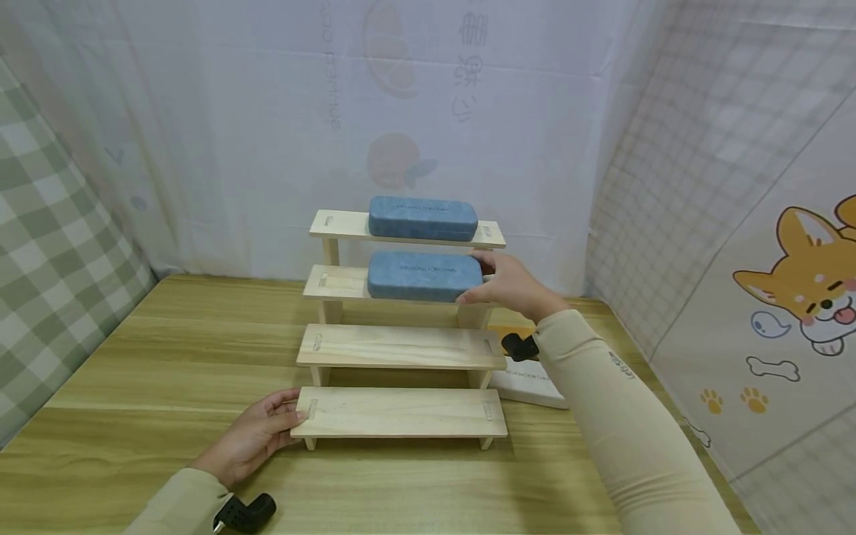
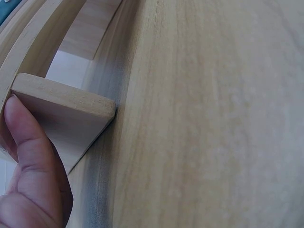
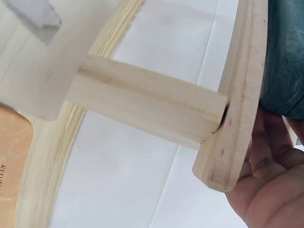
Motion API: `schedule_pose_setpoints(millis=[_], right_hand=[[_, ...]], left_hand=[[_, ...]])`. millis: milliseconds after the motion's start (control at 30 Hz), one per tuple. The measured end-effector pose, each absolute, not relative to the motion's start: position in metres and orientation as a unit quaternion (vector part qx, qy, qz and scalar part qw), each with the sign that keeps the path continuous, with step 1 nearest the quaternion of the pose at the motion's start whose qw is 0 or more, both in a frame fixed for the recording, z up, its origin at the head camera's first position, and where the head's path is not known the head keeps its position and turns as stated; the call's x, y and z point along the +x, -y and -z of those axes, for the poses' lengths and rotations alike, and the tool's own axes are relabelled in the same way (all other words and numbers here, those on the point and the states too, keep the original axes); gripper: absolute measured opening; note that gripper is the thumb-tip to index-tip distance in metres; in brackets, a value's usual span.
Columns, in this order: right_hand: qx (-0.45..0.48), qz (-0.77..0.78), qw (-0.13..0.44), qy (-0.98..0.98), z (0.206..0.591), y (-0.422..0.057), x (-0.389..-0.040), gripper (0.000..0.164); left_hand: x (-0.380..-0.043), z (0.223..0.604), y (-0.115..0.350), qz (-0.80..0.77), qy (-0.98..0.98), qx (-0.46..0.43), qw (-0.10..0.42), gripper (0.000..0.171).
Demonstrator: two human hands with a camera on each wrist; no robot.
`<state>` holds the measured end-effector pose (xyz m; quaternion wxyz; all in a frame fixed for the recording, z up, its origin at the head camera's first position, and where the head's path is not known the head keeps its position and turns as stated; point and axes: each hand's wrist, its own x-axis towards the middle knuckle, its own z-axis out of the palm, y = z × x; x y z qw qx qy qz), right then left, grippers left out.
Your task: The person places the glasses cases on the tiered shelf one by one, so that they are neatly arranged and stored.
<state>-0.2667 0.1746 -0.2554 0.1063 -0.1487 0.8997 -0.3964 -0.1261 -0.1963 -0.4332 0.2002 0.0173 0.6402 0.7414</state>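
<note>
A four-step wooden display stand [image 1: 401, 410] faces me on the table. My left hand [image 1: 257, 435] pinches the left end of its lowest shelf, thumb over the edge; in the left wrist view the thumb [image 2: 31, 152] lies by the shelf's support leg. On the second shelf from the top lies a blue glasses case [image 1: 424, 276], its right end gripped by my right hand [image 1: 511, 286], thumb in front and fingers behind. A second blue glasses case [image 1: 423, 218] lies lengthwise on the top shelf. The gripped case's dark end [image 3: 287, 61] shows in the right wrist view.
Behind the stand's right side lie a white box [image 1: 530, 383] and an orange-brown item [image 1: 511, 323], partly hidden by the right arm. A white curtain [image 1: 267, 148] hangs behind, with a checked cloth [image 1: 60, 245] on the left and a dog-print cloth [image 1: 702, 297] on the right.
</note>
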Motion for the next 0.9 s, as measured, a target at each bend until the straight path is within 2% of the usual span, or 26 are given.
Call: schedule_pose_setpoints(millis=[900], right_hand=[[-0.136,0.367,0.136,-0.910,0.2522,-0.1667,-0.2752,0.098]], left_hand=[[-0.1263,0.4314,0.1960,-0.743,-0.637,0.019,0.206,0.072]])
